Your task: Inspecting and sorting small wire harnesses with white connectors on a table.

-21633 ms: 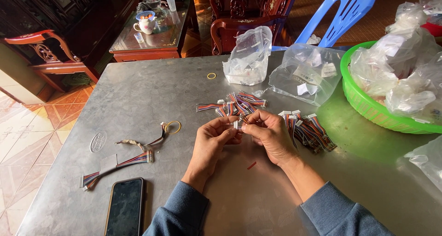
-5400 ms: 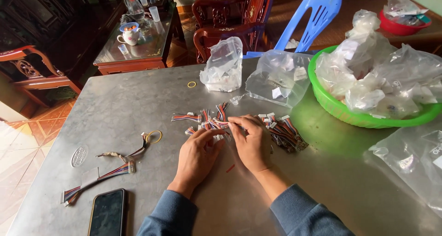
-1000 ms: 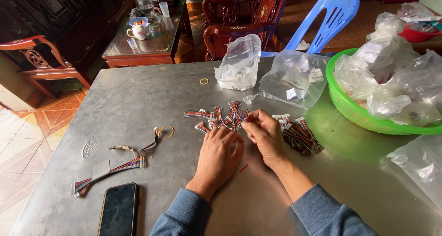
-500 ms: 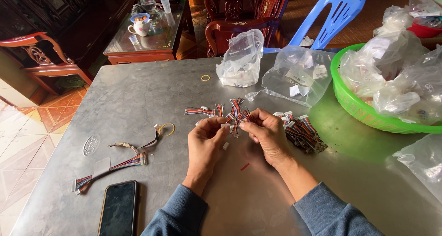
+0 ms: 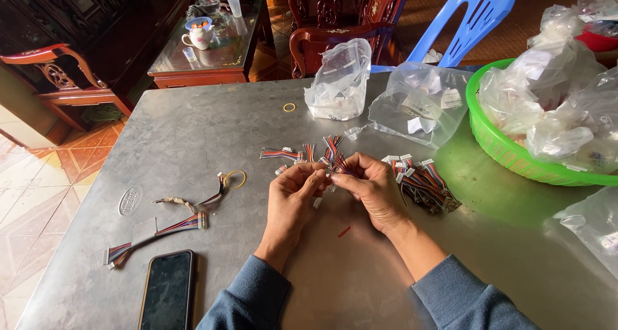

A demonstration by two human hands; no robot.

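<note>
Head view: both hands (image 5: 335,188) pinch one wire connector (image 5: 333,167).

Both hands meet at the middle of the metal table (image 5: 193,130), the left hand (image 5: 291,198) touching the right hand (image 5: 372,189) around a small wire connector (image 5: 329,170). Loose wire harnesses (image 5: 302,153) lie at eleven o'clock from the hands, a bundled pile of harnesses (image 5: 425,185) at three. A phone (image 5: 167,291) lies at seven, two plastic bags (image 5: 341,82) at twelve to one, and a basket (image 5: 508,150) holding bags at two.
</note>
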